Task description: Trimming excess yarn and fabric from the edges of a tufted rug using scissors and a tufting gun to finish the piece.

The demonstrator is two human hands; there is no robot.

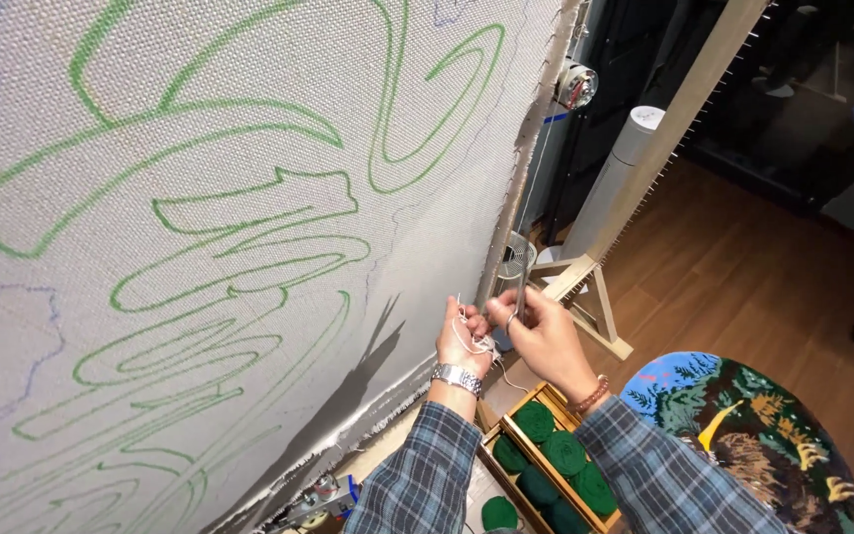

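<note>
Both hands, left [464,341] and right [536,331], pinch white yarn [474,341] beside canvas [249,198]; green outlines drawn, none tufted yet.

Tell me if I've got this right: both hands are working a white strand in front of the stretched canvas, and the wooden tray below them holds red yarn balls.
Not quite. The left hand and right hand do work a white strand at the canvas, but the yarn balls in the wooden tray are green, as the head view shows.

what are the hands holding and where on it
Both hold a thin white yarn strand: the left hand has it looped around its fingers, and the right hand pinches it near the loops, beside the canvas edge.
</note>
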